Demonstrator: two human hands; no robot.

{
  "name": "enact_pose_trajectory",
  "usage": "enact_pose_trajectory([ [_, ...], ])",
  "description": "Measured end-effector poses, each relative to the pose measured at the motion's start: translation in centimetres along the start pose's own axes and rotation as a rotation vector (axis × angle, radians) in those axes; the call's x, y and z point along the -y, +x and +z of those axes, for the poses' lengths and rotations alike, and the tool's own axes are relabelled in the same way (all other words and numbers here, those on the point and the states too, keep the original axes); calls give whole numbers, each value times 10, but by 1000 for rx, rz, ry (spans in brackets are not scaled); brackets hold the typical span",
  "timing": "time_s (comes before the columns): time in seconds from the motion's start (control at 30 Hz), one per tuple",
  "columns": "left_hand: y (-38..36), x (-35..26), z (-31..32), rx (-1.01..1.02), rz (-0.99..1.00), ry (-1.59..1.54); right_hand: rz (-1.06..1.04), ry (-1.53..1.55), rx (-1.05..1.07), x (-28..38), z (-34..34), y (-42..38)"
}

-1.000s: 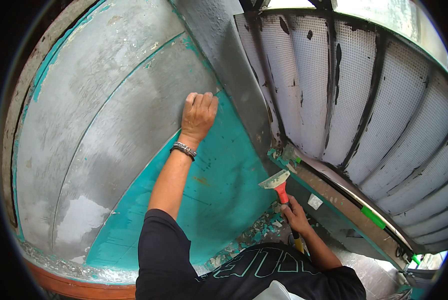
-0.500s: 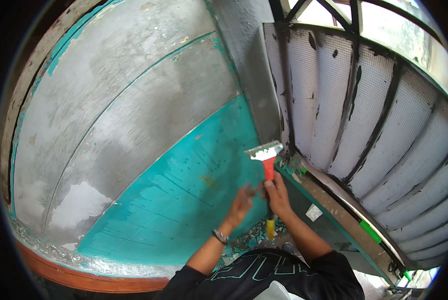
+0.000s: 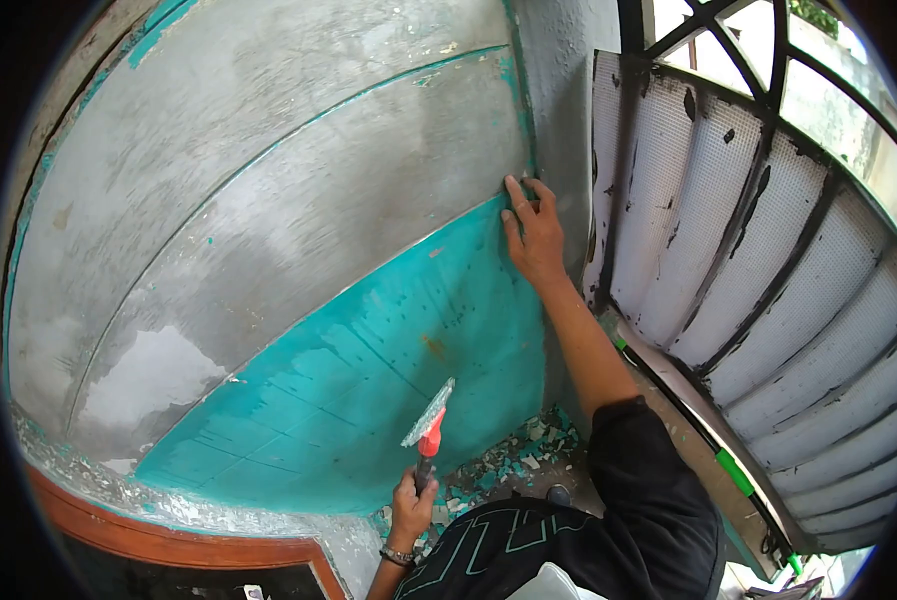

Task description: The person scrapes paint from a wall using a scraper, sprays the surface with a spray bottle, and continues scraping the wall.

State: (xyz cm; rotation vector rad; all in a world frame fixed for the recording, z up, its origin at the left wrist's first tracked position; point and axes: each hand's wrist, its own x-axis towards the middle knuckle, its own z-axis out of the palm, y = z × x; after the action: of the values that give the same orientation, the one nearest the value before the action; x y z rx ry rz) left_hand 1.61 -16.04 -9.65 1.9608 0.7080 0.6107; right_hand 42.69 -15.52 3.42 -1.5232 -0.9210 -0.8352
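Low in front of me, my left hand [image 3: 411, 512] is closed round the dark handle of a scraper [image 3: 430, 436], which has a red neck and a wide metal blade tilted up. My right hand [image 3: 538, 236] reaches up with its fingers spread, fingertips touching the wall near its right corner, where the turquoise paint [image 3: 368, 370] meets the bare grey surface [image 3: 388, 170]. A curved upper edge bounds the painted area, and dark scratch lines run across it. Nothing shows in my right hand.
Turquoise and white paint flakes [image 3: 513, 455] litter the floor at the wall's foot. To the right stands a metal gate [image 3: 748, 250] with pale mesh panels and dark bars. A black pole with green parts [image 3: 735, 472] lies along the ledge. Brown wooden trim [image 3: 188, 545] edges the lower left.
The scraper has passed from my right hand to my left and moved down and left. My right hand has risen to the wall. The view has shifted slightly.
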Motion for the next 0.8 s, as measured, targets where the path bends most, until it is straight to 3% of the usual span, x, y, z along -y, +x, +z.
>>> enact_pose_trajectory([
  [0.23, -29, 34, -7, -36, -123, -196, -232, 12, -113, -25, 6, 5],
  [0.6, 1, 14, 10, 49, -97, -151, -547, -245, 120, -29, -13, 50],
  [0.73, 29, -6, 27, 64, -45, -225, -486, -297, 127, -30, -11, 49],
  [0.8, 46, -6, 34, 113, 22, -224, -273, -200, -4, -26, -16, 43],
])
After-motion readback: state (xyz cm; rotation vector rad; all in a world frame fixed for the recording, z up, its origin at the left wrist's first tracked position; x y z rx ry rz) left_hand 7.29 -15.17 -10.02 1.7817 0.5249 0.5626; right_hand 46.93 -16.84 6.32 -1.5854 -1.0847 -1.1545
